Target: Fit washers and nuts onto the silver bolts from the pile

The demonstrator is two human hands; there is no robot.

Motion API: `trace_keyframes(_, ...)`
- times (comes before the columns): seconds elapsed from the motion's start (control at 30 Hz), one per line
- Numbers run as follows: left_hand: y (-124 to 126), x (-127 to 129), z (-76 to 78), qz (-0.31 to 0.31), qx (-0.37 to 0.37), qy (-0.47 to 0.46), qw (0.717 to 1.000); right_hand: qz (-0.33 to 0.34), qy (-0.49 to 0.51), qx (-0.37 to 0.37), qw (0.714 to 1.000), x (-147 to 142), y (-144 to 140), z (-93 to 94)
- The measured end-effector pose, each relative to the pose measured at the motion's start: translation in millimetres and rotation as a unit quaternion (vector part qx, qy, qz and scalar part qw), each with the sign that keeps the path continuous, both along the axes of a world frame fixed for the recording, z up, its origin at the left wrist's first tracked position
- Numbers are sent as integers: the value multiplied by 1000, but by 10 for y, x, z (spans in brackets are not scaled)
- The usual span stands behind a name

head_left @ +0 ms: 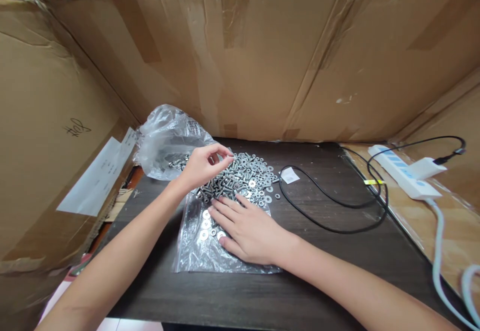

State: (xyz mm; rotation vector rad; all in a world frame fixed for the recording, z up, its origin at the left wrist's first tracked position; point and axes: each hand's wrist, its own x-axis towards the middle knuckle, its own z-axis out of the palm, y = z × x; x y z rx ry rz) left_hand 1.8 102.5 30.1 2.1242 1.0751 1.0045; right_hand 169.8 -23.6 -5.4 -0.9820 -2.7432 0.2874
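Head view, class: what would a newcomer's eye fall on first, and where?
Probably the gleaming heap of metal fasteners on the dark tabletop, with the left hand over its left side and the right hand spread on a clear bag at its near edge. Next, perhaps, the crumpled plastic at the heap's far left and the looping black cable to its right.

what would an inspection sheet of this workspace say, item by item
surface: dark tabletop, wood-grained
job's things: pile of bolts, nuts and washers; flat clear bag with more washers, in or on it unclear
clutter: crumpled clear bag, small white paper
hands: left hand at the pile, fingers curled, grip unclear; right hand palm-down over the flat clear bag
cables: looped black cable; white cord from power strip
surroundings: cardboard walls, paper sheet at left
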Motion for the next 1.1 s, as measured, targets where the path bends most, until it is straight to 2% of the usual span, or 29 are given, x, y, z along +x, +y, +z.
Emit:
trace_keyframes(0.1,-21,-27,109,2,11,19,1000,9,3,-5,1000,-23,-39,1)
trace_keyframes(0.2,-49,-20,150,-2,18,37,999,10,1,-7,1000,-40,-55,-3)
trace_keyframes(0.4,-76,21,120,-29,16,67,997,-3,0,-29,1000,-26,-44,-16)
trace_keyframes(0.7,-54,-42,166,-18,41,77,996,-30,3,-35,999,-8,-23,-27)
trace_keyframes(0.93,-61,-60,209,-19,31,87,996,-58,-4,-33,998,12,19,-46)
trace_keyframes(1.1,-60,-51,181,-32,23,91,995,-72,-14,-32,997,45,87,-42)
